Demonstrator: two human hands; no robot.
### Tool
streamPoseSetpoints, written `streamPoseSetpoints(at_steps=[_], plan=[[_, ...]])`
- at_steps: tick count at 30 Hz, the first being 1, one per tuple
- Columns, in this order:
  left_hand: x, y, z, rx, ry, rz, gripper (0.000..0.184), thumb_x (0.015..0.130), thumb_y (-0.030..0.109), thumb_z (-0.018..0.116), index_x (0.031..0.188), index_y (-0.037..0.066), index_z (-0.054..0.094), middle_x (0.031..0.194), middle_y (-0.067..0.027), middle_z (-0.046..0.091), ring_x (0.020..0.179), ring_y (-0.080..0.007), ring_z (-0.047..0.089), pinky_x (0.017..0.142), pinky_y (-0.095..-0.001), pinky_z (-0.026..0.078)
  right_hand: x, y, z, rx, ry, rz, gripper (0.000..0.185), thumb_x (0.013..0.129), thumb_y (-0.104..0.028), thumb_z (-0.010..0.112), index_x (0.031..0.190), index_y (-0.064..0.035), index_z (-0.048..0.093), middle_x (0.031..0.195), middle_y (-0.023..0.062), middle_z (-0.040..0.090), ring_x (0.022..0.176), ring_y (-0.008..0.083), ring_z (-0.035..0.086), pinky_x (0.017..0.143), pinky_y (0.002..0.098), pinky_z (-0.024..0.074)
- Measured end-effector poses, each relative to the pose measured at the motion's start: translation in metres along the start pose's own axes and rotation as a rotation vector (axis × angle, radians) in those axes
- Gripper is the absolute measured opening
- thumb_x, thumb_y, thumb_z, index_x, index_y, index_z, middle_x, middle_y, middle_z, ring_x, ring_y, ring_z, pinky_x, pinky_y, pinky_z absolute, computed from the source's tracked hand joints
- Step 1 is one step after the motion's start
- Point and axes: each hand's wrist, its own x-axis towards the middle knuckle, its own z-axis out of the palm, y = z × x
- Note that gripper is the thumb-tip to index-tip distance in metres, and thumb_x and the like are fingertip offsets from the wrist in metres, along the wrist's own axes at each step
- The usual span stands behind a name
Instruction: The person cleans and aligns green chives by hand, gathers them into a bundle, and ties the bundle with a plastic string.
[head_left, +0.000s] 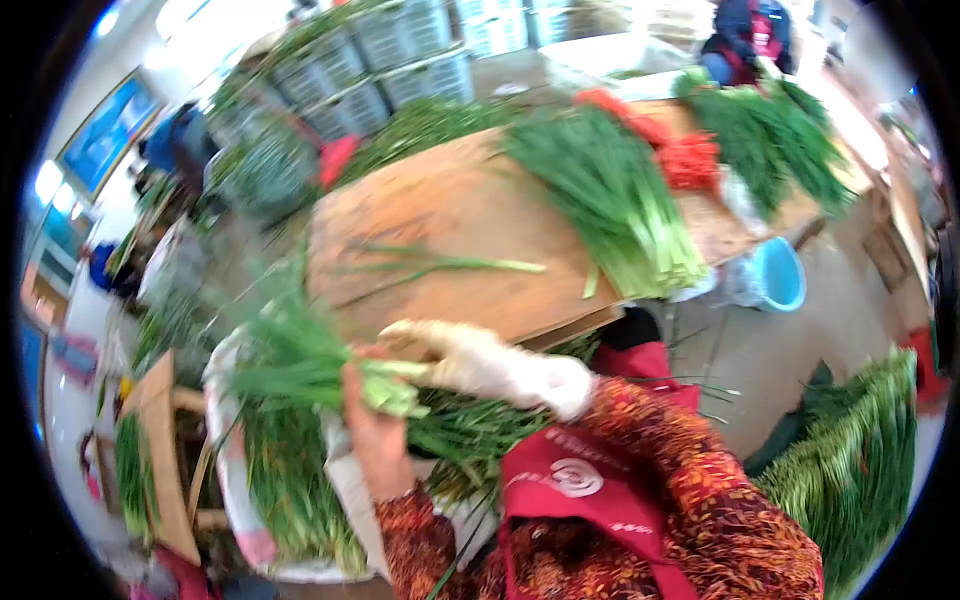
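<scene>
My bare left hand [376,435] is closed around a bunch of long green stalks [300,365], held over the near left edge of the wooden board [450,220]. The pale cut ends point right and the leaves, blurred, spread left. My right hand [440,352], in a whitish glove, is at the cut ends with its fingers curled over the stalks; its fingertips are partly blurred. A few loose stalks [470,264] lie on the board beyond my hands. A large pile of green stalks [610,190] rests at the board's right part.
Red ties [685,155] and another green bundle [760,140] lie farther right. A blue bucket [780,275] stands beside the board. Stacked crates [365,70] are behind. A white sack [225,440] with greens is below left; more greens [850,470] are at right. Other people are in the background.
</scene>
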Motion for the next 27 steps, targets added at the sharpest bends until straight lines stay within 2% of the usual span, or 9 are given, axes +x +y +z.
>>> streamPoseSetpoints(at_steps=[5,8,11,13,15,17,19,23,27], plan=[[0.003,-0.005,0.019,-0.033,-0.007,0.031,0.032,0.084,0.019,0.062,0.11,0.005,0.051,0.105,-0.0078,0.058,0.095,-0.0172,0.058,0.07,-0.0312,0.057,-0.002,0.005,-0.013,-0.275,-0.184,0.032,0.024,0.088,-0.024,0.05,0.107,-0.0107,0.058,0.075,0.0084,0.064,0.07,0.0218,0.062,0.063,0.0327,0.0476],[0.001,0.009,0.013,0.081,0.049,0.094,0.032,0.084,0.02,0.062,0.11,0.006,0.052,0.104,-0.0068,0.059,0.098,-0.0154,0.058,0.071,-0.0319,0.056,-0.015,-0.005,-0.022,-0.108,-0.324,0.095,0.021,0.089,-0.027,0.049,0.099,-0.0125,0.063,0.068,0.0039,0.061,0.06,0.0207,0.058,0.058,0.0295,0.0468],[0.007,0.037,-0.003,0.111,0.043,0.193,0.029,0.085,0.022,0.06,0.11,0.01,0.052,0.101,-0.0012,0.058,0.092,-0.0103,0.058,0.075,-0.0345,0.054,-0.038,-0.025,-0.034,-0.207,-0.773,0.259,0.027,0.084,-0.033,0.056,0.102,-0.0135,0.064,0.079,0.0074,0.065,0.076,0.0256,0.062,0.071,0.0346,0.0487],[0.009,0.049,-0.003,0.151,0.046,0.268,0.027,0.086,0.023,0.059,0.109,0.011,0.05,0.095,0.0021,0.056,0.085,-0.0087,0.055,0.084,-0.0393,0.05,-0.061,0.026,-0.032,-0.422,-0.822,0.057,0.033,0.08,-0.036,0.06,0.103,-0.0134,0.064,0.093,0.0105,0.064,0.089,0.0285,0.061,0.079,0.0379,0.0473],[0.007,0.048,-0.006,0.141,0.049,0.296,0.024,0.087,0.022,0.057,0.107,0.012,0.049,0.089,0.0033,0.052,0.08,-0.008,0.052,0.088,-0.0402,0.047,-0.036,-0.005,-0.055,-0.725,-0.495,0.191,0.038,0.078,-0.04,0.062,0.103,-0.0118,0.06,0.094,0.0111,0.064,0.091,0.0288,0.06,0.08,0.0388,0.0474],[0.001,0.04,-0.005,0.127,0.101,0.287,0.027,0.087,0.019,0.059,0.11,0.013,0.048,0.086,0.0014,0.051,0.075,-0.0089,0.05,0.077,-0.0366,0.05,-0.014,0.035,-0.086,-0.85,0.1,-0.089,0.03,0.075,-0.03,0.065,0.097,-0.0113,0.06,0.087,0.011,0.063,0.081,0.0297,0.061,0.069,0.0382,0.0497],[-0.007,0.032,-0.003,0.162,0.097,0.275,0.028,0.087,0.019,0.059,0.111,0.013,0.047,0.086,0.001,0.051,0.075,-0.0093,0.05,0.073,-0.0352,0.05,0.015,0.051,-0.108,-1.261,0.07,0.277,0.029,0.071,-0.03,0.069,0.09,-0.0098,0.059,0.078,0.0128,0.061,0.073,0.0313,0.061,0.065,0.0402,0.0486],[-0.016,0.021,0.001,0.138,0.073,0.229,0.029,0.086,0.018,0.06,0.11,0.012,0.045,0.085,-0.0002,0.05,0.072,-0.0106,0.049,0.063,-0.0322,0.048,0.025,0.081,-0.123,-1.281,0.107,0.35,0.032,0.071,-0.035,0.068,0.079,-0.0046,0.061,0.08,0.0147,0.062,0.075,0.0332,0.061,0.065,0.0411,0.0477],[-0.025,0.017,0.006,0.108,0.126,0.217,0.028,0.085,0.016,0.06,0.109,0.011,0.045,0.085,-0.0012,0.051,0.071,-0.0109,0.05,0.061,-0.0317,0.048,0.011,0.054,-0.114,-0.483,0.204,0.441,0.03,0.077,-0.033,0.064,0.085,-0.0034,0.065,0.076,0.0104,0.063,0.067,0.0214,0.061,0.062,0.032,0.0469]])
